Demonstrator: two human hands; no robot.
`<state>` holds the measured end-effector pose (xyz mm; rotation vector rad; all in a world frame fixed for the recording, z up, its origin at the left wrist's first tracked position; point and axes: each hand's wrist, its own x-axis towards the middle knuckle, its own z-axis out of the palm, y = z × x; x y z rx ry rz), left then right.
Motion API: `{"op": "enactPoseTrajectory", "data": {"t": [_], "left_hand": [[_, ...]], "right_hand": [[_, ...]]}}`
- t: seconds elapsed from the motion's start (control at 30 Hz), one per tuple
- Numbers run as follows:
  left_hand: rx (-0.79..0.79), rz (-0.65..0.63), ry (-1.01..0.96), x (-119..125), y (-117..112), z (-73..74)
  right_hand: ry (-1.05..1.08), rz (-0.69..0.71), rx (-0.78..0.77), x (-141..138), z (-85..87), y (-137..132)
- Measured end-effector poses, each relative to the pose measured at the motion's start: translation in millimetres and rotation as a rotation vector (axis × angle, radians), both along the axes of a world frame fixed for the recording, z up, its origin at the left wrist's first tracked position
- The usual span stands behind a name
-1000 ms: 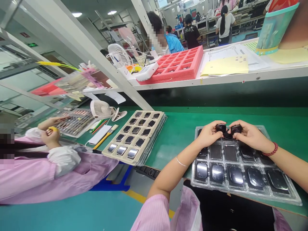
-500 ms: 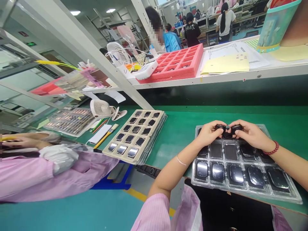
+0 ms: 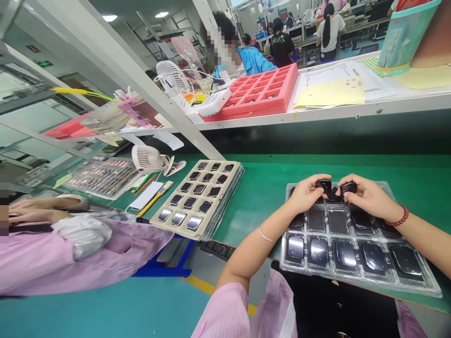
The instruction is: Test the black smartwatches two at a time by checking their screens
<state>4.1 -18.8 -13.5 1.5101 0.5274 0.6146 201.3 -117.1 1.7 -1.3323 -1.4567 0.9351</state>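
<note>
My left hand (image 3: 307,193) pinches a small black watch body (image 3: 323,184) between thumb and fingers. Another black watch body (image 3: 348,187) is gripped the same way in my right hand (image 3: 368,193). Both are held close together over the far row of a clear plastic tray (image 3: 306,271). Between them, lower down, lies a dark piece (image 3: 333,194), partly hidden by my fingers. Shiny black watch screens (image 3: 346,254) fill the tray's near row. In the middle row, two pockets look flat and dull, and others hold dark pieces.
To the left stands a stack of beige trays (image 3: 183,199) with several watch screens. Beyond it are a brush (image 3: 155,199), a white fan (image 3: 148,159) and a co-worker's hands (image 3: 38,211). A shelf (image 3: 327,109) with a red foam tray (image 3: 260,94) runs above the green bench.
My hands have tilted the two watch bodies and moved them slightly apart. A co-worker's hands at the left shifted, and the person in blue behind the shelf moved.
</note>
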Motion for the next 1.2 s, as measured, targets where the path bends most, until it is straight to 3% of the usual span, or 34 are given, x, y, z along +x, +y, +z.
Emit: {"op": "enactPoseTrajectory", "data": {"t": [0.27, 0.43, 0.5, 0.6, 0.73, 0.77, 0.87, 1.0, 1.13, 1.2], "left_hand": [[-0.068, 0.033, -0.023, 1, -1, 3.4], [-0.349, -0.032, -0.114, -1, 5, 9.5], [-0.477, -0.102, -0.158, -7, 4, 22.7], [-0.551, -0.281, -0.201, -22, -12, 55.4], [-0.522, -0.796, -0.01, -31, -47, 97.6], [-0.517, -0.865, 0.034, -31, -55, 104.7], [-0.512, -0.878, 0.073, -31, -77, 117.2], [-0.503, -0.804, 0.074, -39, -91, 122.2], [-0.433, -0.758, 0.01, -52, -78, 121.2], [-0.374, -0.621, -0.103, -54, -62, 116.2]], "right_hand": [[0.051, 0.045, -0.011, 1, -2.4, 1], [0.042, 0.029, -0.006, 1, -2.8, 2], [0.041, 0.015, -0.002, 1, -2.8, 1], [0.045, -0.016, -0.031, 5, -7.4, -1], [0.071, -0.061, -0.094, 15, -20.1, 5], [0.095, -0.075, -0.117, 17, -22.2, 7], [0.247, -0.098, -0.193, 18, -21.1, 7], [0.463, -0.096, -0.238, 13, 4.2, 0], [0.538, -0.06, -0.177, -4, 59.1, -29], [0.551, 0.067, -0.146, -18, 89.6, -53]]}}
